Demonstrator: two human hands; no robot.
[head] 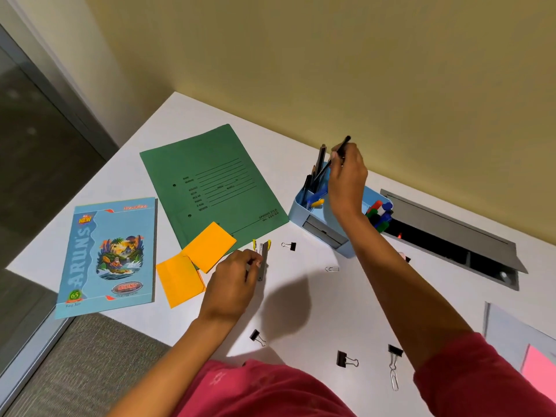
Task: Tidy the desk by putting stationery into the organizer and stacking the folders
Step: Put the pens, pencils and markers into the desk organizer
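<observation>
My right hand (347, 179) pinches a thin black pen (342, 147) above the light blue organizer (304, 210), which holds several pens and coloured markers (379, 213). My left hand (233, 276) grips a small grey strip of staples (264, 260) on the white desk (301, 296), beside a yellow clip (268, 244). A green folder (212, 185) lies flat behind it. Two orange sticky note pads (194, 263) overlap its near corner. A blue notebook (109, 255) lies at the left.
Several black binder clips (346, 359) and paper clips (332, 269) are scattered over the desk. An open grey cable hatch (451, 236) sits right of the organizer. A grey folder with pink paper (535, 365) lies at the right edge. The desk's left edge drops to the floor.
</observation>
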